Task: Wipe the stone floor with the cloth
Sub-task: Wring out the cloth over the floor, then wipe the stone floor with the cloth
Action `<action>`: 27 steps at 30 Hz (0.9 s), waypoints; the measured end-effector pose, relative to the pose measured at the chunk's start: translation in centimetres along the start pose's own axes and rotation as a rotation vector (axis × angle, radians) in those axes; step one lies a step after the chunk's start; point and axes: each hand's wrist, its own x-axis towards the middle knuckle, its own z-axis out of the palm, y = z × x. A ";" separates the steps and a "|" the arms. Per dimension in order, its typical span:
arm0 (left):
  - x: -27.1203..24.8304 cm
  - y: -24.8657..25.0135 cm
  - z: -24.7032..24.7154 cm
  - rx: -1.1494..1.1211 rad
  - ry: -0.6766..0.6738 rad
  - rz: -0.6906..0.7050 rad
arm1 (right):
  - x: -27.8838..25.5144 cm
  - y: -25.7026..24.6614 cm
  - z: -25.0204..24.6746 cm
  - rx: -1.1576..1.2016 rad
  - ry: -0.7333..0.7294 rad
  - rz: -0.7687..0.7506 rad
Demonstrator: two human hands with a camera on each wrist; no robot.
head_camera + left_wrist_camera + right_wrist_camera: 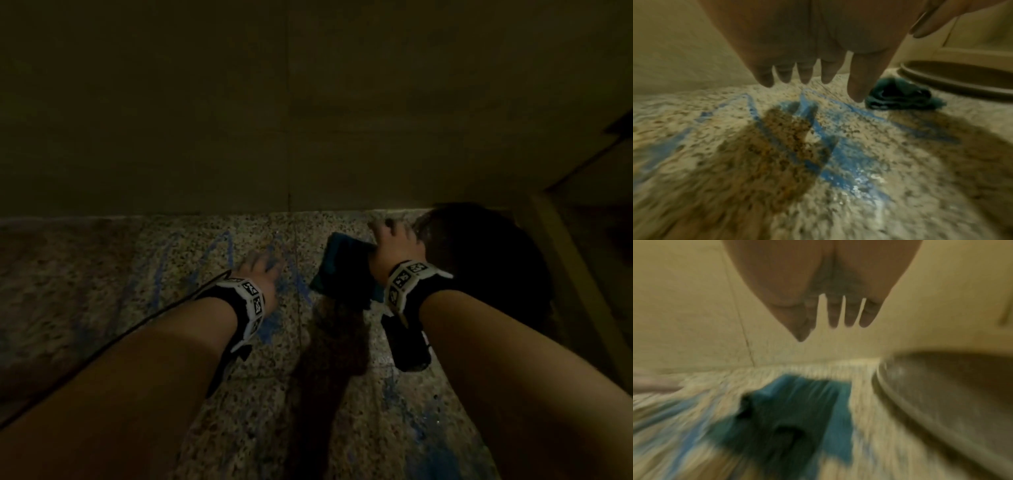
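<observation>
The speckled stone floor (102, 274) carries blue smears (838, 162), wet and glossy in places. A crumpled teal cloth (342, 270) lies on it near the wall. My right hand (394, 243) hovers over the cloth's right edge. In the right wrist view this hand (828, 313) has straight, spread fingers, and the cloth (793, 410) lies below them, not gripped. My left hand (262, 270) is left of the cloth above the smears. Its fingers (803, 74) point down, straight and empty, with the cloth (900, 94) to their right.
A tiled wall (308, 102) rises just behind the cloth. A dark round basin (486, 267) stands on the floor right of my right hand, close to the cloth (941, 386). A wooden frame (582, 274) closes the right side. More floor stretches to the left.
</observation>
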 end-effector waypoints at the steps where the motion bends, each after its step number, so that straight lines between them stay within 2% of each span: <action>1: 0.2 0.1 -0.2 0.000 0.002 -0.002 | -0.2 -0.2 0.8 0.000 -0.020 -0.033; 4: 1.1 0.3 -0.6 -0.016 0.019 -0.020 | -0.4 -0.9 3.6 -0.018 -0.144 -0.181; 9: 3.2 0.5 0.1 -0.047 0.060 -0.061 | 1.1 -1.7 6.1 0.002 -0.318 -0.113; 15: 5.1 0.8 1.3 -0.085 0.048 -0.089 | 3.0 -1.3 6.9 -0.038 -0.301 -0.110; 19: 5.6 0.6 2.1 -0.090 0.067 -0.082 | 6.2 -0.6 5.7 -0.035 -0.264 -0.087; 23: 6.0 0.3 2.5 -0.109 0.069 -0.072 | 9.5 -0.3 3.6 -0.022 -0.299 -0.016; 27: 6.1 0.2 2.5 -0.126 0.055 -0.063 | 9.6 -0.7 3.1 -0.007 -0.317 0.022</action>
